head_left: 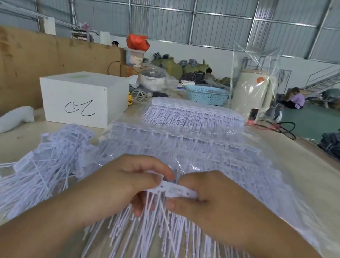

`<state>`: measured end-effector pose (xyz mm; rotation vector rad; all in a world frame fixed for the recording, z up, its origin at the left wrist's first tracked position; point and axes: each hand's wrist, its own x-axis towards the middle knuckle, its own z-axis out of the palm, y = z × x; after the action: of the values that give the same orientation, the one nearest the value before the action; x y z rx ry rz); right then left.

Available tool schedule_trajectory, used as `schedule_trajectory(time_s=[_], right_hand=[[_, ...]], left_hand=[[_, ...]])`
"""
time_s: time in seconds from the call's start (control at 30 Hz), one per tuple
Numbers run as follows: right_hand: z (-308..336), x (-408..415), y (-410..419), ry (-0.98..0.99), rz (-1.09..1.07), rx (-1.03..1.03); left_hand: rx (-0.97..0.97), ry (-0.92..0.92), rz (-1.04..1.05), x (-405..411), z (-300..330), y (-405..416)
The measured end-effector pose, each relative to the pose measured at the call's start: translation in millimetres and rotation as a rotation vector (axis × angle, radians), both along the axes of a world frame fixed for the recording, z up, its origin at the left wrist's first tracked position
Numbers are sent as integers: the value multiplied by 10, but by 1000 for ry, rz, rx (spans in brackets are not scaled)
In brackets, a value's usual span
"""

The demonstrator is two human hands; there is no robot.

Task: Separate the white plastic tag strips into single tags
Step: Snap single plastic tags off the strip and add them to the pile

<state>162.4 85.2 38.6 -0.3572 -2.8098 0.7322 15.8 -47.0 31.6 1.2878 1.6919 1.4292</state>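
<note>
Now your left hand (123, 179) and right hand (215, 202) meet just above the table (319, 178), both pinching one white strip (176, 191) by its flat head, fingers curled round it, its thin tails hanging down between your wrists. Under your hands lie bagged strips (194, 151), stacked toward the far end. Left of them lies a loose pile (44, 163) of tags, tails fanned toward you. Beyond that pile stands a white box (83, 100), a blue basket (207, 94) farther back.
</note>
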Motion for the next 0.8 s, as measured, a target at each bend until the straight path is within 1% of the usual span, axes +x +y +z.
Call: schedule_trajectory(time_s=[0.07,0.13,0.2,0.3,0.5,0.67,0.73,0.8], right_hand=[[-3,-9,-37,21,-5,30],[-11,-22,-78,59,-35,41],[-12,-49,-121,135,-79,72],[13,-107,-213,256,-160,168],[-11,-147,-361,363,-240,256],[-56,-170,-368,453,-236,249],[-67,-173,-312,425,-188,199],[-69,-159,-225,333,-114,112]], left_hand=[[-2,125,47,10,-15,12],[45,132,90,5,-10,17],[126,72,123,13,19,36],[253,-118,167,50,66,56],[337,-278,216,137,116,41],[344,-302,176,105,128,18],[293,-265,131,41,129,-11],[191,-161,66,-46,121,-46]])
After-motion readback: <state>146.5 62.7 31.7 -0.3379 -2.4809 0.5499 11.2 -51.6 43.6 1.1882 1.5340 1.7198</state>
